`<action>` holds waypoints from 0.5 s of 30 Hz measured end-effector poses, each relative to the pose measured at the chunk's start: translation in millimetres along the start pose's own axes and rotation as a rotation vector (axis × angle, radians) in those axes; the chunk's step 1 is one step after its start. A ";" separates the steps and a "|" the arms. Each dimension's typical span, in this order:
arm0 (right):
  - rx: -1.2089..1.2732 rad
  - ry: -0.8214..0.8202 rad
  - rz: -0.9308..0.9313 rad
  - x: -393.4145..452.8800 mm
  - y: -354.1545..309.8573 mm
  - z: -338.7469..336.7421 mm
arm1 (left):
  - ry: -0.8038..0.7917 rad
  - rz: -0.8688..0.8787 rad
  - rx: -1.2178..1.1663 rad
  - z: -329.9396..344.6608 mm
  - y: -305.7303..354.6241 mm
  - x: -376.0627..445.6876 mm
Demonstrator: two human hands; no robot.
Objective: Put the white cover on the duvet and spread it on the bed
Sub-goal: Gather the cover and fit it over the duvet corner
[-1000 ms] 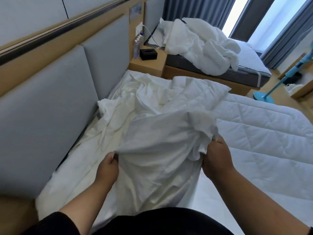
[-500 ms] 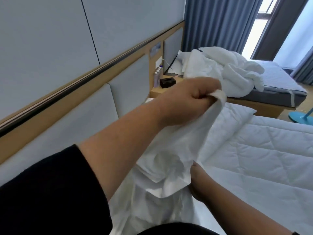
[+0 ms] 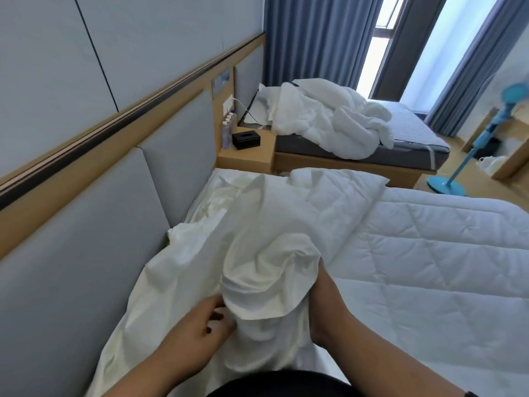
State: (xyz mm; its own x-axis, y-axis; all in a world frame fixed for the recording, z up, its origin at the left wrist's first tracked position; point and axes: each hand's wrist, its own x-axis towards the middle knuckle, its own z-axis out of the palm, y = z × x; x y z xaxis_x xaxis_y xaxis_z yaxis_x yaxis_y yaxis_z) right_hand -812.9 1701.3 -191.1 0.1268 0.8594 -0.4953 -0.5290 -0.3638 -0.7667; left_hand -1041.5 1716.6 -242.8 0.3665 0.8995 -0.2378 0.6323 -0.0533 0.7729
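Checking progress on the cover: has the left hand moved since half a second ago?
Yes. The left hand has dropped from level with the nightstand to low beside the bunched white cover.

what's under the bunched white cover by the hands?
The right hand goes under the white cover; its fingers are hidden. The quilted duvet shows beside it. Left hand touches the cover's edge.
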 end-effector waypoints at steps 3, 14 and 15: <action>0.047 -0.068 0.059 3.6 -2.9 5.5 | -0.011 -0.060 -0.266 23.1 13.8 27.3; -0.482 0.078 -0.329 -0.9 -35.2 -22.1 | 0.371 -0.245 -0.854 51.9 66.6 63.0; -0.564 0.154 -0.431 -3.6 -43.6 -33.4 | 0.418 -0.200 -0.854 44.3 60.6 60.2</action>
State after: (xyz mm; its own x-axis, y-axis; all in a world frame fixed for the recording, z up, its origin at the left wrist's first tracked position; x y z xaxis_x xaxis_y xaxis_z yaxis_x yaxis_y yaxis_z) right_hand -762.3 1702.1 -169.5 0.3648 0.9231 -0.1220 0.1025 -0.1700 -0.9801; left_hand -950.9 1748.3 -236.3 -0.0700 0.9479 -0.3107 -0.1118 0.3020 0.9467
